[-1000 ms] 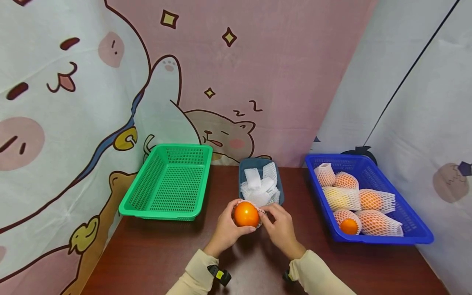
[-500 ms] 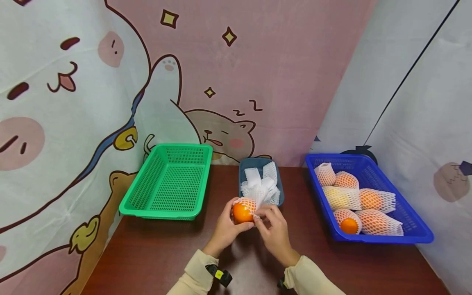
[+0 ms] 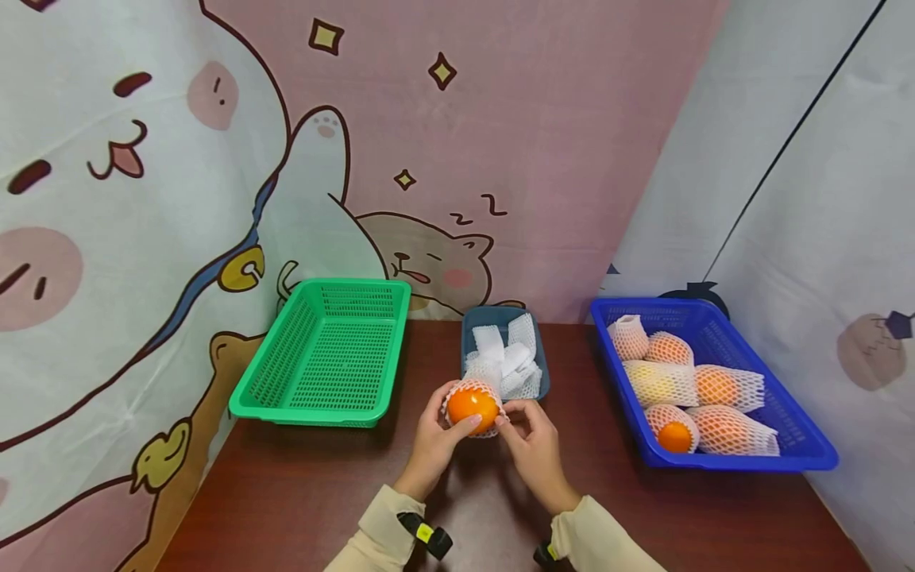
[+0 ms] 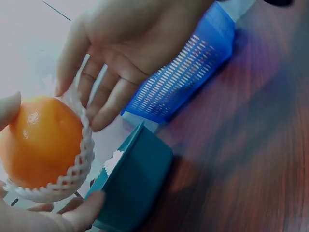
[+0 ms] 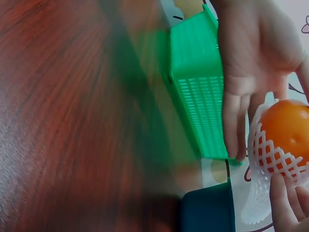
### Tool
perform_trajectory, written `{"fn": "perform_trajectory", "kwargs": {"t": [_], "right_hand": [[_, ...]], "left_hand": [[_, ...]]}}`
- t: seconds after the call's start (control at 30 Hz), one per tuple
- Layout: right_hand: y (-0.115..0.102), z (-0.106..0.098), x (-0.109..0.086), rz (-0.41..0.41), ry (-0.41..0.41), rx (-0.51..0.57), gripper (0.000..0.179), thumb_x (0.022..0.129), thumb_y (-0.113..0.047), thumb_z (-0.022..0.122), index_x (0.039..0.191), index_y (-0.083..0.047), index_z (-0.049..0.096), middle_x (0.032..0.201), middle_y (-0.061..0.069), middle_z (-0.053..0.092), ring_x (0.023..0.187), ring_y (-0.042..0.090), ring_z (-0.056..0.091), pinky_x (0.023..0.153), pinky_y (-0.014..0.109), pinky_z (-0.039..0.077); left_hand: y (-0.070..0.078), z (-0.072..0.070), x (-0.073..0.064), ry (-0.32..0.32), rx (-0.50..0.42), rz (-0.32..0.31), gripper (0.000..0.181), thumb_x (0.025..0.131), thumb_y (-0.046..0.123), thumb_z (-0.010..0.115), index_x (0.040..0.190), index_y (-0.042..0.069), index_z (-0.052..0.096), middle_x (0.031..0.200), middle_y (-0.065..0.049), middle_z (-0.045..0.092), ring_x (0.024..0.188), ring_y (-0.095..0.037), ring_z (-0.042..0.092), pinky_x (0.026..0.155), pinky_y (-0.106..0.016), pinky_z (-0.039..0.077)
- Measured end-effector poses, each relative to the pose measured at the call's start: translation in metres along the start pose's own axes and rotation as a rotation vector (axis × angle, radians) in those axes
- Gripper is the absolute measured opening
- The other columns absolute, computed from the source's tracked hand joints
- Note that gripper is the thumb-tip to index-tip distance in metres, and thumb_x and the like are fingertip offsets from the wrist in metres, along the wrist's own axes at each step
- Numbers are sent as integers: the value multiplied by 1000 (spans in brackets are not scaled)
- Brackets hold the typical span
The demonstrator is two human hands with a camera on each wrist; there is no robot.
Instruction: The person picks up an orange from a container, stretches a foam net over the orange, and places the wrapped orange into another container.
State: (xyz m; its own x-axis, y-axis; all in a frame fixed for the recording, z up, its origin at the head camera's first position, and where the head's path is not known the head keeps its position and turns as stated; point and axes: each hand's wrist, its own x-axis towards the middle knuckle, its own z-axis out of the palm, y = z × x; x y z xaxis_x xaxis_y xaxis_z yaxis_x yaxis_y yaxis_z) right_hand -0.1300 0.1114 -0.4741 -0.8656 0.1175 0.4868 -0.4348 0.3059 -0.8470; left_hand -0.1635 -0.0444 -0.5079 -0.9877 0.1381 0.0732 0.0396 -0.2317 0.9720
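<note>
An orange [image 3: 473, 407] sits in a white foam net sleeve [image 5: 264, 150], its upper face bare and the mesh around its sides. My left hand [image 3: 431, 446] grips it from the left, thumb on the bare skin and fingers around the netted side. My right hand [image 3: 532, 449] pinches the net's edge at the right of the fruit with thumb and fingertips. In the right wrist view, a loose tail of the sleeve hangs beyond the orange. Just behind the hands stands a small teal tray [image 3: 546, 373] with several spare foam nets [image 3: 516, 357].
A green perforated basket [image 3: 343, 357] stands at the left with nothing in it. To the right, a blue basket [image 3: 801, 425] holds several netted fruits [image 3: 718, 387], orange and yellow. A printed cloth backdrop [image 3: 572, 159] rises behind the brown table [image 3: 314, 492].
The orange has turned so its bare face points up, with mesh around its rim. My left thumb has moved onto the fruit. My right hand has shifted slightly left, still at the net edge.
</note>
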Motion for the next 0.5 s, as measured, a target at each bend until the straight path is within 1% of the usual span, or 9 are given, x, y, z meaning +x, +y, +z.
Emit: {"fn": "perform_trajectory", "kwargs": {"t": [0.13,0.23,0.27,0.33,0.43,0.5], "right_hand": [[-1,2,-3,116,-18,79,17,83,11,68,99,10,61,91,19,65,75,26,64,65,19,52],[-2,1,-4,149,-41,115,19,85,10,67,102,11,60,93,20,65,78,31,65,65,22,53],[-3,1,-3,145,-47,110,20,85,10,67,104,11,59,93,20,65,78,31,65,66,23,54],[-4,0,-2,115,-47,54,24,84,8,69,106,8,59,92,18,65,76,28,65,64,24,54],[-5,-1,1,37,-25,-49,31,81,6,72,109,7,59,92,20,63,73,28,63,61,28,53],[-5,-2,4,-16,-10,-115,36,79,4,74,112,5,59,95,22,61,77,31,62,62,34,53]], "left_hand": [[4,1,1,-60,-108,-42,65,87,6,70,144,9,38,135,-16,45,108,-27,57,85,-36,53],[7,-1,1,-95,-142,-46,67,88,7,68,146,9,36,136,-17,43,107,-28,58,83,-38,54],[8,-2,1,-102,-137,-37,68,88,6,68,147,9,35,137,-17,43,107,-28,58,84,-38,53],[8,-3,2,-107,-114,-16,70,87,5,69,148,8,33,138,-17,43,108,-28,57,86,-35,53],[6,-4,4,-105,-88,16,75,84,1,71,148,5,31,139,-17,43,110,-27,56,88,-33,51],[4,-4,4,-103,-81,24,77,82,-2,72,147,3,31,138,-17,43,110,-26,55,88,-31,51]]}}
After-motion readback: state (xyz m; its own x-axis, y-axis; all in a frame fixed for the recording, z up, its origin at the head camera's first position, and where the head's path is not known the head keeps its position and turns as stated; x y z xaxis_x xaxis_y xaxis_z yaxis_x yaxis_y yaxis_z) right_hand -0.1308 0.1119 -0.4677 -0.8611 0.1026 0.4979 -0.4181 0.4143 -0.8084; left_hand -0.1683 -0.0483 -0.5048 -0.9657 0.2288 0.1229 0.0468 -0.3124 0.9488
